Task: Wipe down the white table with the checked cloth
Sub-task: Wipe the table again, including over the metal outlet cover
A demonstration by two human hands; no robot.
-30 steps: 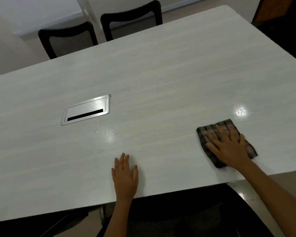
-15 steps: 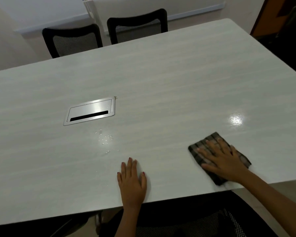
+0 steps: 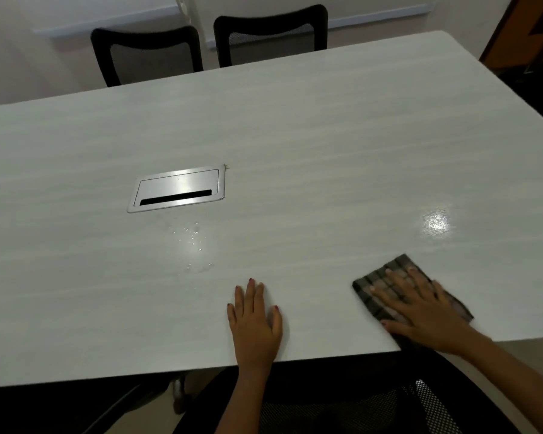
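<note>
right hand (image 3: pixel 427 311) flat — pressing checked cloth (image 3: pixel 389 277) | left hand (image 3: pixel 254 321) flat, fingers straight — on white table (image 3: pixel 295 136)

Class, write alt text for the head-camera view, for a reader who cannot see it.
A person's right hand presses a checked cloth flat near the front right edge of a white table, while the left hand rests flat on the table to its left. Water droplets lie in front of a metal cable hatch.

Dim room; overhead glare spot on white table (image 3: pixel 326 145); corners dark, edges bowed, slight softness.
</note>
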